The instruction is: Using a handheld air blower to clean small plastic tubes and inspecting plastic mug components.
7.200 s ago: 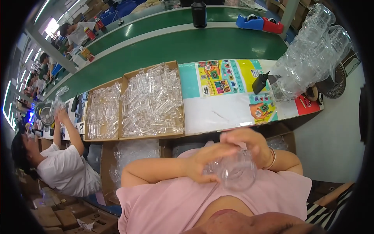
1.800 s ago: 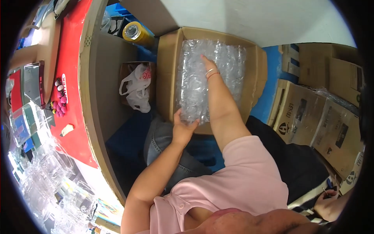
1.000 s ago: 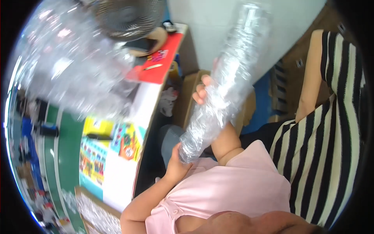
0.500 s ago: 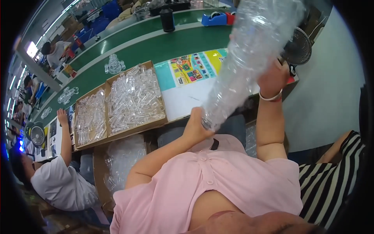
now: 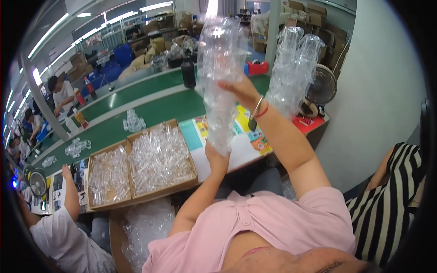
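Note:
Both my hands hold a tall stack of nested clear plastic pieces (image 5: 216, 109), nearly upright above the table's front edge. My left hand (image 5: 217, 159) is closed round its lower end. Higher up, my right hand (image 5: 241, 90) wraps its side from the right, with a bangle and a red cord at the wrist. The stack's top is smeared by motion. To the right, on the table, stand more stacks of similar clear plastic pieces (image 5: 291, 73). Left of my left hand, a cardboard tray (image 5: 196, 175) is heaped with small clear plastic parts.
A second parts tray (image 5: 91, 195) adjoins the first. Clear assembled pieces (image 5: 134, 120) rest on the green conveyor (image 5: 159, 101). A black bottle (image 5: 188, 73), a red tape dispenser (image 5: 257, 68) and a fan (image 5: 322, 85) stand beyond. A co-worker's arm (image 5: 70, 193) is at left; a person in stripes sits right.
The held stack has gone from leaning right to nearly upright, moving left and away from me. My right hand moved left with it. The view has tilted up, and the stacks at right now show.

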A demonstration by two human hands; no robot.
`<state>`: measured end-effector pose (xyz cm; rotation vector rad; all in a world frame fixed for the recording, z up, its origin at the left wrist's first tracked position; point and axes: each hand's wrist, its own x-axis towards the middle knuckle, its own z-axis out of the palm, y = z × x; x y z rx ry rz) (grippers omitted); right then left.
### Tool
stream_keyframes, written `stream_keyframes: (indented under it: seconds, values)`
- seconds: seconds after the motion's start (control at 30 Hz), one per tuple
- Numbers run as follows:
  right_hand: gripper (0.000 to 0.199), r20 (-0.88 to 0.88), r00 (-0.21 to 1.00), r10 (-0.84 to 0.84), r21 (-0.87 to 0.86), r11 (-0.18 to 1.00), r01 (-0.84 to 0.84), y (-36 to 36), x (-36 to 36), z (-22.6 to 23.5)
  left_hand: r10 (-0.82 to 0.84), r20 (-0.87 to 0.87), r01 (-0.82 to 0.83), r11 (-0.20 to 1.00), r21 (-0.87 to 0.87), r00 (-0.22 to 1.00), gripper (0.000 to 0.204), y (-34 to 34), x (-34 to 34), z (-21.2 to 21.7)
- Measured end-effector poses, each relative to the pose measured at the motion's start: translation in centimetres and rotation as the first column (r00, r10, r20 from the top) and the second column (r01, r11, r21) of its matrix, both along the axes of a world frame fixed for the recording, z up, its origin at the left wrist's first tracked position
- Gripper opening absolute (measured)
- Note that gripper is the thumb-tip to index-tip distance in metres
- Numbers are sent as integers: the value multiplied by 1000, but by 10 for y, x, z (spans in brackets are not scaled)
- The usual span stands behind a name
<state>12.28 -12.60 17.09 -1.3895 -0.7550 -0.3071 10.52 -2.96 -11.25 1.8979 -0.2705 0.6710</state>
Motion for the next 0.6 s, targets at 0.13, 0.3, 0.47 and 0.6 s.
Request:
stream_keyframes:
  seconds: [0.13,0.3,0.47,0.6]
  values:
    - [83,-85,984,158,67,986,-153,-19,15,-9,-135,-67,140,987,77,989,103,21,-21,52]
    - [89,-147,961,236,19,972,-236,-36,26,-2,-330,89,334,942,-32,940,118,49,18,156]
    - [99,-258,896,361,-145,903,-405,-48,33,14,-738,6,695,633,-340,675,114,46,57,192]
    - [107,-118,959,258,-206,938,-278,-65,32,41,-594,-11,571,778,-262,805,100,32,38,192]
